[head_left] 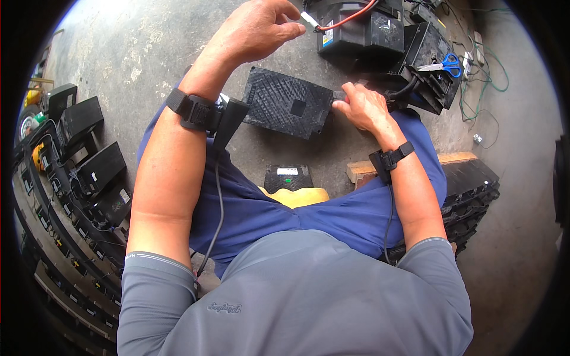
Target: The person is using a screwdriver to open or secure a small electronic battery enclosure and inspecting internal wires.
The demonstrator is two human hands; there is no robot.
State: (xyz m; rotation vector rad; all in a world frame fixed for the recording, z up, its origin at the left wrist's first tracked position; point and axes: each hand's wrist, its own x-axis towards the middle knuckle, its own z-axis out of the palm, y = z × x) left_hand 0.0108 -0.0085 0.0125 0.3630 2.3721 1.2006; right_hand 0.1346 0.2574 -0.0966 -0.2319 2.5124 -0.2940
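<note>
My left hand (270, 32) is raised at the top, thumb apart from its curled fingers, just left of a white connector (312, 24) on a red wire (350, 18). The wire lies over a black boxy battery case (371, 35). My right hand (362, 104), fingers bent and apart, is at the right edge of a flat black ribbed box (279, 104); contact is unclear. To its right, blue-handled scissors (450, 64) rest on black equipment (424, 89). A smaller black box (287, 178) with a white label lies between my legs, by a yellow pad (300, 196).
Several black boxes (89, 124) line a rack (41, 207) with cables at my left. Black units (469, 178) are stacked by a wooden piece (359, 172) at my right. Green cords (493, 80) and a power strip (478, 47) lie on the concrete floor (136, 47).
</note>
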